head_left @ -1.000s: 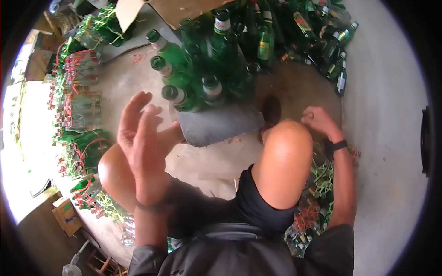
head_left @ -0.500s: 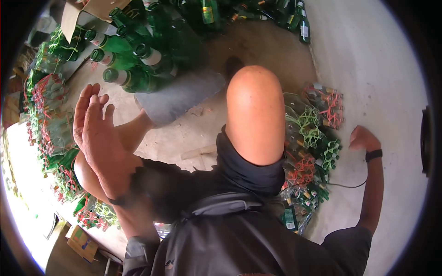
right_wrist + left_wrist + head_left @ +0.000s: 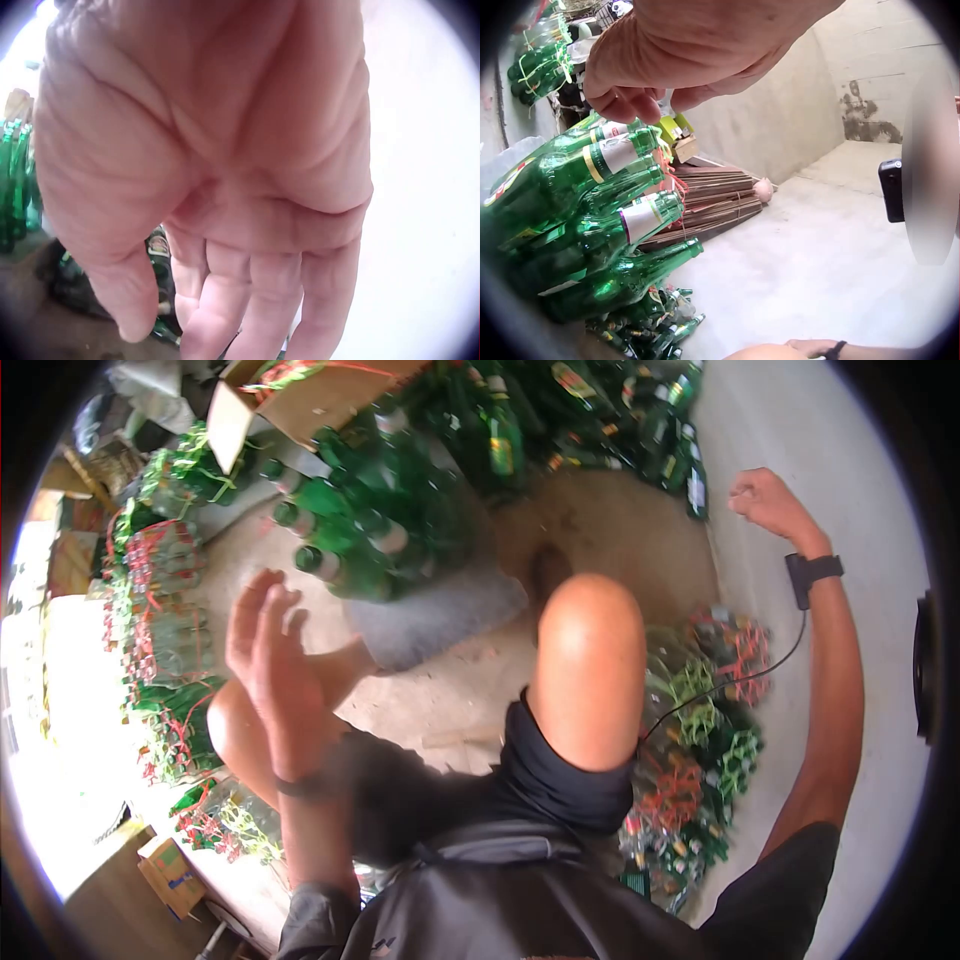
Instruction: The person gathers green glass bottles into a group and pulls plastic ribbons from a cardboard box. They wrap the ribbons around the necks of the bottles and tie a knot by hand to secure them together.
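My left hand (image 3: 272,675) hung slack, its fingers loosely bent and a little spread, with nothing in its hold. My right hand (image 3: 775,507) was relaxed too, the palm bare, the fingers side by side and the thumb standing off from them, gripping nothing; a black band (image 3: 822,567) circled its wrist. Between the two hands rose my bare right knee (image 3: 590,640). Just beyond my left fingertips, and to their right, stood a cluster of green glass bottles with pale neck labels (image 3: 365,575), a gap showing between them and my fingers. A flat, dark grey sheet (image 3: 440,620) lay at their near edge. Off to my left hand's left were clear glass bottles tied with red strips (image 3: 175,572). Nearer my body than my right hand sat bottle bundles bound in green and red strips (image 3: 695,760). Farther out, ahead and left of my right hand, lay a heap of dark green bottles (image 3: 560,425); past the standing cluster was a brown cardboard box (image 3: 330,400).
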Tool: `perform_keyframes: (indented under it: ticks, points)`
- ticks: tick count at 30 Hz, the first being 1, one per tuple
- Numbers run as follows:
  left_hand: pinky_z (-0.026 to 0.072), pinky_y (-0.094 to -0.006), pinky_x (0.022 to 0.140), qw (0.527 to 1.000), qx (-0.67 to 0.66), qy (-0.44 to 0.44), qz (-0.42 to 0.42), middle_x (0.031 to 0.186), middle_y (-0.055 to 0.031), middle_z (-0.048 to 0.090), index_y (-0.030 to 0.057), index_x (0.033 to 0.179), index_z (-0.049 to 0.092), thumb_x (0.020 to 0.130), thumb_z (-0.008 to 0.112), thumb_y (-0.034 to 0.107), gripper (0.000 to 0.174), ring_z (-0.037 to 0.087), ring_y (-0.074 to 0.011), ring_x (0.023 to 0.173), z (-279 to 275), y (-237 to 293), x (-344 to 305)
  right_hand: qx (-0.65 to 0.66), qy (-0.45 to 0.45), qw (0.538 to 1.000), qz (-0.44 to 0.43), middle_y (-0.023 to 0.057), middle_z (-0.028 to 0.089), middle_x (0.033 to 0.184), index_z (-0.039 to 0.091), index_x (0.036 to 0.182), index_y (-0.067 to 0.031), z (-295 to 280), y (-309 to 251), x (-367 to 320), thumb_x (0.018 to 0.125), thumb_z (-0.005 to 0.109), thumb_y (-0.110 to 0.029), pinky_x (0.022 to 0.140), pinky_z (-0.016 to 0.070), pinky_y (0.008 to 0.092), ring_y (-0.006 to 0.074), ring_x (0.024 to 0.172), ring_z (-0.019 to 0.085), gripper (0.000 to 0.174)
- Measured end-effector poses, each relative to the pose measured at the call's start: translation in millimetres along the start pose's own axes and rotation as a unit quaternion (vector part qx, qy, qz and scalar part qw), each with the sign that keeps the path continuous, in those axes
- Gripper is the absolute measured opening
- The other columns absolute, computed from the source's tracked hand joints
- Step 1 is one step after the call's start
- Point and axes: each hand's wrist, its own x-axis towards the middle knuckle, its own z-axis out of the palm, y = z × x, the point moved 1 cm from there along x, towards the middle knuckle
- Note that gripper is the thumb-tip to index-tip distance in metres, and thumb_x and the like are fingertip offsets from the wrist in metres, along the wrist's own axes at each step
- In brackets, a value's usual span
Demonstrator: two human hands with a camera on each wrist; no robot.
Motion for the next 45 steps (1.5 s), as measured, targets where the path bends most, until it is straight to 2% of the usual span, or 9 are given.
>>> perform_keyframes:
  ticks: [5, 9, 14, 17, 27, 29, 32, 42, 45]
  points:
    - [0.0477, -0.0286, 0.085, 1.000, -0.008, 0.009, -0.006, 0.119, -0.0091, 0.067, -0.0004, 0.125, 0.064, 0.094, 0.069, 0.011, 0.033, 0.061, -0.0143, 0.097, 5.6, -2.2, 0.9, 0.247, 0.025, 0.968, 0.046, 0.0015, 0.064, 0.075, 0.069, 0.094, -0.0017, 82.0, -51.1, 94.7, 0.086, 0.076, -0.030, 0.053, 0.0472, 0.0286, 0.0104, 0.065, 0.059, 0.030]
    - [0.0492, -0.0262, 0.082, 0.999, -0.046, 0.020, -0.022, 0.121, -0.0083, 0.066, 0.0015, 0.130, 0.061, 0.099, 0.063, 0.008, 0.032, 0.062, -0.0116, 0.096, 4.6, -4.3, 4.8, 0.285, 0.051, 0.956, 0.043, 0.0075, 0.071, 0.084, 0.071, 0.105, 0.0004, 138.0, -97.5, 153.5, 0.084, 0.079, -0.030, 0.055, 0.0524, 0.0284, 0.0132, 0.067, 0.064, 0.038]
    - [0.0494, -0.0263, 0.081, 0.995, -0.072, 0.044, -0.062, 0.122, -0.0100, 0.064, 0.0003, 0.131, 0.059, 0.099, 0.060, 0.005, 0.032, 0.060, -0.0116, 0.093, 10.0, 3.7, 4.5, 0.206, 0.021, 0.974, 0.091, 0.0251, 0.070, 0.115, 0.054, 0.134, 0.0100, 179.1, -136.7, 211.9, 0.074, 0.085, -0.040, 0.085, 0.0557, 0.0379, 0.0288, 0.098, 0.071, 0.084]
    - [0.0485, -0.0265, 0.081, 0.991, -0.073, 0.074, -0.078, 0.118, -0.0111, 0.062, -0.0030, 0.128, 0.058, 0.096, 0.061, 0.003, 0.033, 0.058, -0.0119, 0.088, 17.7, 9.4, 4.1, 0.181, 0.015, 0.979, 0.097, 0.0242, 0.069, 0.116, 0.054, 0.136, 0.0096, 218.1, -130.2, 246.0, 0.073, 0.086, -0.042, 0.090, 0.0540, 0.0390, 0.0307, 0.105, 0.070, 0.088]
    - [0.0491, -0.0260, 0.079, 0.988, -0.108, 0.058, -0.095, 0.117, -0.0139, 0.061, -0.0072, 0.127, 0.057, 0.094, 0.056, 0.000, 0.034, 0.058, -0.0149, 0.085, 18.7, 9.3, 2.5, 0.309, 0.032, 0.947, 0.079, 0.0166, 0.070, 0.113, 0.062, 0.118, 0.0041, 240.3, -152.7, 246.1, 0.071, 0.089, -0.029, 0.094, 0.0514, 0.0376, 0.0259, 0.107, 0.068, 0.063]
    - [0.0498, -0.0305, 0.086, 0.988, -0.125, -0.010, -0.091, 0.123, -0.0135, 0.061, -0.0048, 0.134, 0.052, 0.099, 0.057, 0.003, 0.036, 0.062, -0.0164, 0.099, 10.3, 5.4, 2.2, 0.320, 0.021, 0.945, 0.066, 0.0160, 0.070, 0.112, 0.063, 0.117, 0.0038, 229.8, -160.8, 237.7, 0.071, 0.088, -0.027, 0.093, 0.0516, 0.0374, 0.0255, 0.106, 0.068, 0.061]
    - [0.0485, -0.0255, 0.079, 0.986, -0.111, 0.069, -0.101, 0.113, -0.0122, 0.063, -0.0072, 0.125, 0.058, 0.094, 0.057, -0.001, 0.031, 0.059, -0.0144, 0.084, 27.0, 10.4, 0.6, 0.338, 0.024, 0.939, 0.054, 0.0143, 0.070, 0.110, 0.063, 0.116, 0.0031, 239.2, -153.9, 243.0, 0.072, 0.087, -0.024, 0.092, 0.0517, 0.0369, 0.0243, 0.103, 0.067, 0.057]
    - [0.0487, -0.0248, 0.076, 0.987, -0.112, 0.068, -0.096, 0.113, -0.0119, 0.064, -0.0065, 0.124, 0.060, 0.096, 0.059, -0.001, 0.029, 0.058, -0.0133, 0.082, 22.3, 4.6, 1.6, 0.413, 0.060, 0.908, 0.047, 0.0105, 0.072, 0.102, 0.066, 0.113, 0.0012, 206.7, -148.1, 195.7, 0.072, 0.083, -0.019, 0.085, 0.0526, 0.0336, 0.0194, 0.093, 0.068, 0.049]
    - [0.0494, -0.0289, 0.085, 0.990, -0.114, 0.013, -0.083, 0.118, -0.0121, 0.066, -0.0039, 0.131, 0.056, 0.098, 0.059, 0.002, 0.034, 0.061, -0.0153, 0.098, 15.8, -0.1, 1.9, 0.444, 0.117, 0.887, 0.046, 0.0073, 0.068, 0.104, 0.063, 0.114, -0.0012, 205.6, -129.4, 166.0, 0.076, 0.082, -0.018, 0.090, 0.0495, 0.0323, 0.0168, 0.098, 0.064, 0.045]
